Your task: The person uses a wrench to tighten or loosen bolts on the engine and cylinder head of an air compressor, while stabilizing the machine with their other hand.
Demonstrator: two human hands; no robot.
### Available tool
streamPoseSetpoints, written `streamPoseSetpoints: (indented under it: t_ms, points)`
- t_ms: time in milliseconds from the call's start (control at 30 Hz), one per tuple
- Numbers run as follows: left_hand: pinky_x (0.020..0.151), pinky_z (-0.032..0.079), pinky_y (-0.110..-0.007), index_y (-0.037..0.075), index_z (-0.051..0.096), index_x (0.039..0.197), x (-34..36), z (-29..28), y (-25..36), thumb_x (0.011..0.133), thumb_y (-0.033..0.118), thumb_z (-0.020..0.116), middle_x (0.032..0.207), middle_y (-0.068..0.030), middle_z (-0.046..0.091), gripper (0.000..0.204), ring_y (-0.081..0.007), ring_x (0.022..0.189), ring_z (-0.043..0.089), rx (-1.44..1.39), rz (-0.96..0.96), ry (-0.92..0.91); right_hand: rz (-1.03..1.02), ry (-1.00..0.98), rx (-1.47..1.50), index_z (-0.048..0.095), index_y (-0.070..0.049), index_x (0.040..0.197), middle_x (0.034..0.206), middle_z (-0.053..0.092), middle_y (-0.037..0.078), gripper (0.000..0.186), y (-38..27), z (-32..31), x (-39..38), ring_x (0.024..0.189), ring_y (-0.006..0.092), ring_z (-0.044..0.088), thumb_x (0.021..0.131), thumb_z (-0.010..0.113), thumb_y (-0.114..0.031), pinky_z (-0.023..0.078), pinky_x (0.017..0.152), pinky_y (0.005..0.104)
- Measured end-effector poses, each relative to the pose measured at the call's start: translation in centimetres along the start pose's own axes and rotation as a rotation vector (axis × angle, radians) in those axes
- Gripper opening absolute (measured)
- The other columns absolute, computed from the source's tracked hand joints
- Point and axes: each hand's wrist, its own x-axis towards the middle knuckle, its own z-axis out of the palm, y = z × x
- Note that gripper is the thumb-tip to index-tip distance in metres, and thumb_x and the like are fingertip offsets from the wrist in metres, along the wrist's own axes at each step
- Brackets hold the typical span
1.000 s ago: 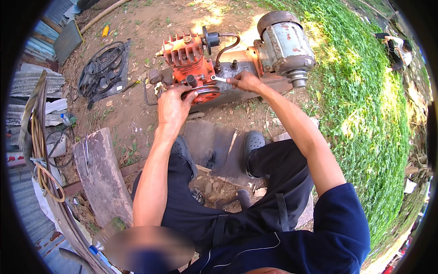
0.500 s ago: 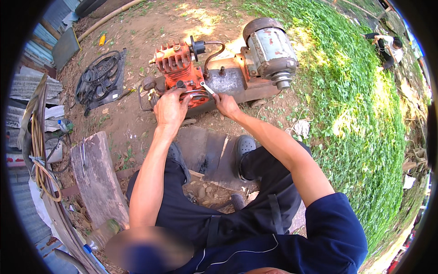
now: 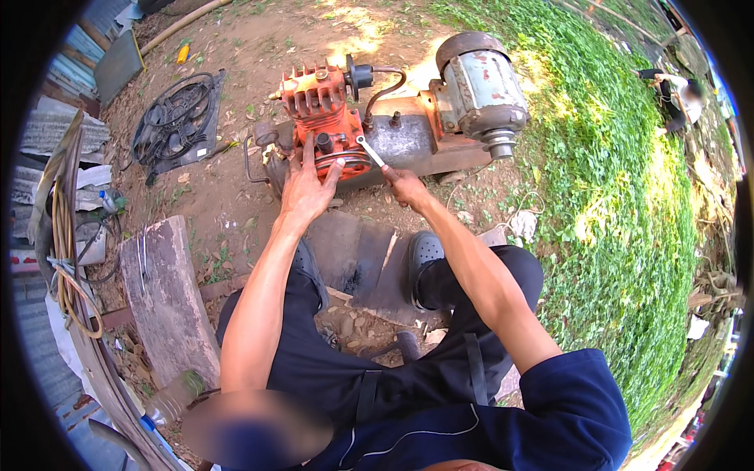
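Observation:
An orange compressor pump with a finned head is mounted on a dark metal tank. My left hand lies against the near side of the pump, fingers stretched and thumb apart, touching the rim of its orange pulley wheel. A silver wrench is held by its near end in my closed right hand. The wrench's ring end sits at a bolt on the right of the pump body. At the tank's right end stands a grey electric motor with a rusty cap and a bare stepped pulley.
Belts or cables lie on a dark sheet at the left. Tools rest on a weathered board near a bundle of hoses. A wooden plank is between my feet. Another person sits on the grass at far right.
My right hand has swung the wrench's handle slightly right and down. My left hand's fingers have straightened and spread on the pump. The whole view has shifted slightly.

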Motion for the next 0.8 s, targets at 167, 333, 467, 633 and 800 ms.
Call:
streamPoseSetpoints:
  t_ms: [167, 333, 467, 633, 800]
  points:
    - [0.109, 0.036, -0.049, 0.004, 0.011, 0.153, -0.3, 0.9, -1.0, 0.092, 0.055, 0.056, 0.145, -0.034, 0.035, 0.091, -0.0479, 0.134, 0.038, -0.165, 0.076, 0.135, 0.039, 0.221, 0.165, 0.055, -0.006, 0.071, 0.054, 0.043, 0.001, 0.057, 1.4, 4.7, -0.6, 0.046, 0.0137, 0.041, 0.098, 0.047, -0.056, 0.035, 0.045, 0.0338]
    - [0.11, 0.035, -0.049, 0.002, 0.011, 0.153, -0.2, 0.5, -0.1, 0.092, 0.053, 0.057, 0.141, -0.0379, 0.037, 0.091, -0.049, 0.131, 0.04, -0.085, 0.015, 0.069, 0.039, 0.458, 0.137, 0.062, -0.002, 0.075, 0.065, 0.057, 0.01, 0.06, 2.4, 7.8, -0.1, 0.066, 0.0245, 0.058, 0.098, 0.044, -0.054, 0.046, 0.068, 0.0407]
    - [0.109, 0.036, -0.051, 0.003, 0.006, 0.154, 0.1, 0.8, -0.3, 0.09, 0.054, 0.058, 0.141, -0.0395, 0.034, 0.096, -0.0538, 0.129, 0.04, -0.058, 0.035, 0.086, 0.033, 0.47, 0.07, 0.065, -0.004, 0.079, 0.072, 0.064, 0.014, 0.06, 1.6, 8.2, -0.7, 0.073, 0.0306, 0.063, 0.099, 0.039, -0.055, 0.047, 0.074, 0.0431]
    - [0.11, 0.036, -0.05, 0.002, 0.004, 0.153, 0.7, 0.8, -1.7, 0.088, 0.057, 0.059, 0.144, -0.0371, 0.031, 0.101, -0.0522, 0.13, 0.04, -0.139, 0.04, 0.067, 0.032, 0.3, 0.189, 0.058, -0.004, 0.07, 0.056, 0.05, 0.004, 0.058, -0.3, 6.4, -1.7, 0.048, 0.0164, 0.049, 0.098, 0.047, -0.053, 0.038, 0.047, 0.0363]
    - [0.111, 0.034, -0.049, 0.0, -0.001, 0.153, 0.5, 1.2, -1.0, 0.086, 0.06, 0.061, 0.147, -0.0376, 0.027, 0.109, -0.0512, 0.134, 0.035, -0.133, -0.013, 0.079, -0.012, 0.399, 0.11, 0.061, -0.003, 0.072, 0.055, 0.051, 0.004, 0.06, 1.2, 4.1, -3.4, 0.045, 0.0167, 0.048, 0.097, 0.047, -0.056, 0.037, 0.044, 0.0348]
